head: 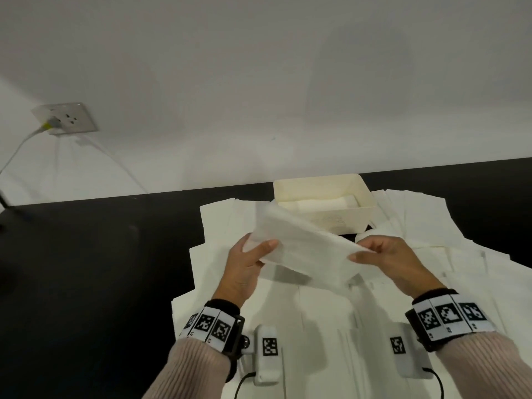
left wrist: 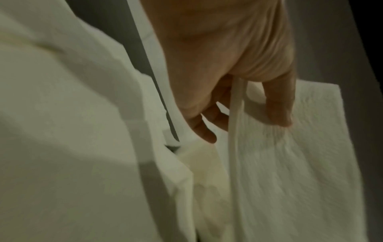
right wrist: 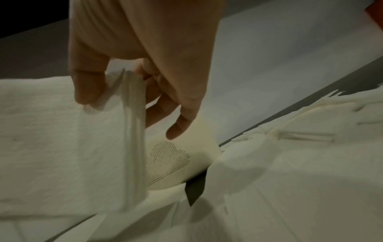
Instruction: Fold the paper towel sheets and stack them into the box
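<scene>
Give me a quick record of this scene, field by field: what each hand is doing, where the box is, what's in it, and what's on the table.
left hand: left hand pinches the left end of the folded paper towel sheet
right hand: right hand pinches its right end
held sheet: lifted above the table, in front of the box
box: cream plastic box at the far edge, open top
box contents: folded towels already inside
table: black table covered by loose paper towel sheets
wall: power socket with a cable plugged in
</scene>
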